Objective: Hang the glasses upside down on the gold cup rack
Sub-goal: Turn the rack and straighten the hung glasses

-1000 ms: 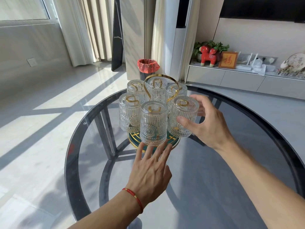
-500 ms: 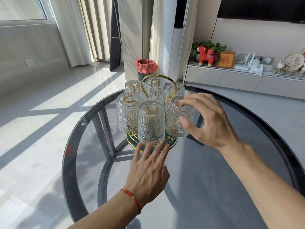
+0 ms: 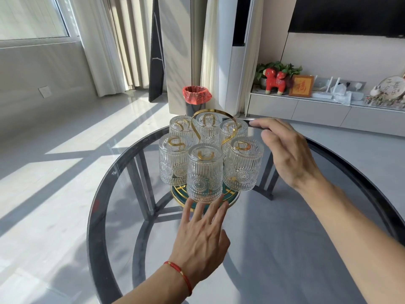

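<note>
The gold cup rack (image 3: 212,113) with a looped handle stands on a round green and gold base (image 3: 230,195) on the glass table (image 3: 274,238). Several ribbed clear glasses hang upside down on its arms, among them the front glass (image 3: 205,174) and the right glass (image 3: 243,165). My left hand (image 3: 202,235) lies flat on the table, fingers apart, fingertips at the base's front rim. My right hand (image 3: 287,150) hovers just right of the right glass, fingers loosely spread, holding nothing.
The round table has a dark rim (image 3: 96,205) and dark legs seen through the glass. Behind it stand a bin with a red liner (image 3: 196,99), curtains, and a low cabinet (image 3: 324,110) with a red toy animal and ornaments.
My right hand has let go of the right glass and drawn back up and to the right. The glass stays hanging on the rack. My left hand has kept its place.
</note>
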